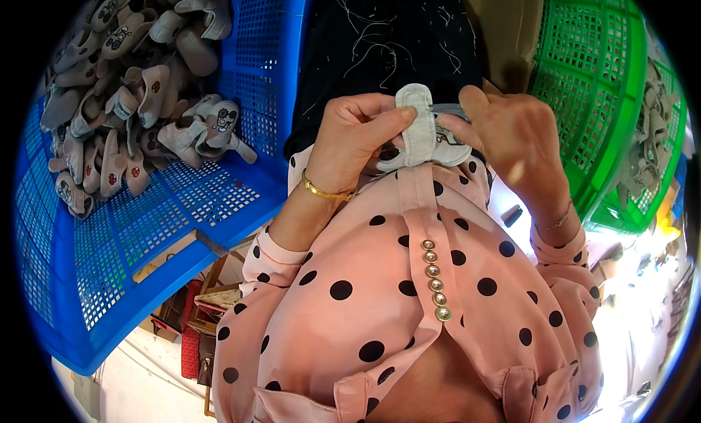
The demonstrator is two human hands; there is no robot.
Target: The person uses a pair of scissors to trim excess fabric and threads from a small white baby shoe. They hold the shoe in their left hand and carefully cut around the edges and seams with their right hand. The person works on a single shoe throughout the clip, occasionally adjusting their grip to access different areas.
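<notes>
Both of our hands meet at the middle of the view, over our lap, closed on one small pale grey fabric baby shoe with a white padded insole [422,131]. Our left hand [358,131] pinches the sole's upper part between thumb and forefinger, and our right hand [515,134] clamps the shoe's right side, thumb raised against its far edge. We judge the step in hand to be a close check or trim of this single shoe, held up above our black apron littered with white thread ends [380,36]. The next move, as we read it, calls for turning the shoe in the fingers without losing the pinch, since the piece is soft and will fold. Room is tight: to the left, the wall of the large blue plastic lattice crate [263,72] stands just beside our left wrist, holding a heap of similar grey and beige baby shoes [124,94] at its far left. To the right, the green plastic lattice basket [595,79] curves close behind our right hand, with more shoes showing through its mesh. Open space lies only near us, above our pink blouse with black polka dots [409,299].
</notes>
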